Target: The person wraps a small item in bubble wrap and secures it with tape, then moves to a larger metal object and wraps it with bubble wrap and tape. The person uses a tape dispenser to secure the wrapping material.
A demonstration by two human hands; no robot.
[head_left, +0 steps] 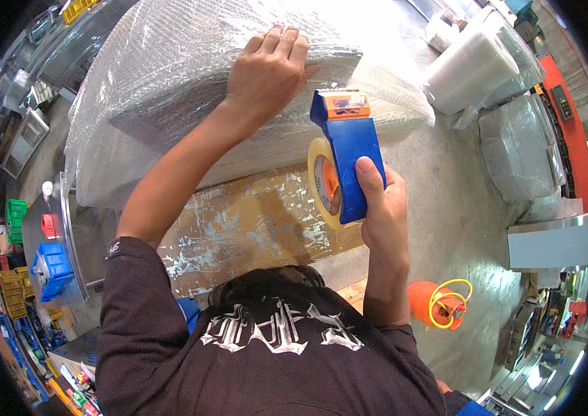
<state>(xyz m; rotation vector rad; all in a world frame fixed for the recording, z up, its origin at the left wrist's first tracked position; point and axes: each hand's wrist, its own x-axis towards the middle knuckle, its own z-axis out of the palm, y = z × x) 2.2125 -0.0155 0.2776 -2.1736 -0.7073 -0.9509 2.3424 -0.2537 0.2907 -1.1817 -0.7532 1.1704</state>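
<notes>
A large boxy object wrapped in clear bubble wrap point(169, 62) fills the upper middle of the view. My left hand point(266, 69) is at its upper edge, fingers bent together and gripping the wrap. In my right hand point(384, 208) is a blue and orange tape dispenser point(356, 156), held upright in front of the wrapped object. It carries a roll of clear tape point(320, 182). My right thumb lies along its blue side, and the other fingers are mostly hidden behind it.
Below the wrapped object is a scuffed brown board point(252, 222). An orange gas cylinder point(422, 301) with a yellow hose stands at right. A bubble wrap roll point(471, 66) lies at upper right, above plastic-wrapped goods point(519, 145). A blue bin point(51, 270) sits on the left.
</notes>
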